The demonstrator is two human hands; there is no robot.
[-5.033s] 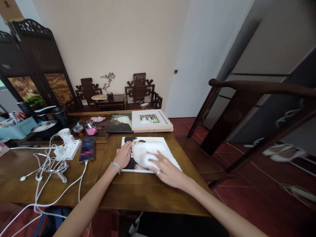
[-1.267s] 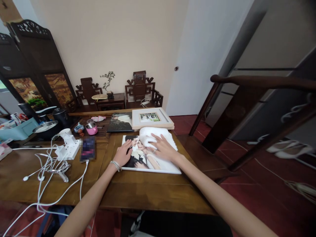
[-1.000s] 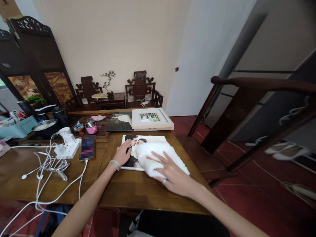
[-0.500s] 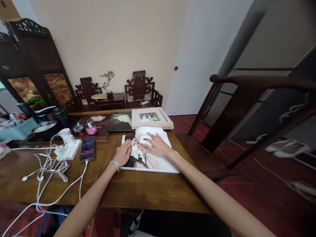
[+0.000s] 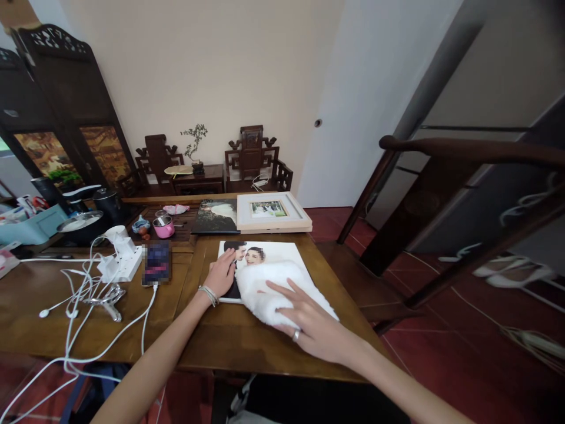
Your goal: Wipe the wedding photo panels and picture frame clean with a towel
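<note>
A wedding photo panel with a white edge lies flat on the wooden table, a couple printed on it. My left hand rests on its left side, fingers stretched out flat. Over the lower and right part of the panel spreads a fluffy white cloth, hiding much of the print. My right hand is on the cloth near the panel's front edge; some fingers are extended and others bend into a bunched fold, gripping it. The ring-side fingertips are hidden.
Behind the panel lie a framed photo and a dark photo panel. To the left are a power strip with tangled white cables, a phone and a pink cup. A wooden chair stands right.
My right hand has drawn the white cloth toward me and to the right, from the panel's far part over its front edge, uncovering the upper print. My left hand stays put.
</note>
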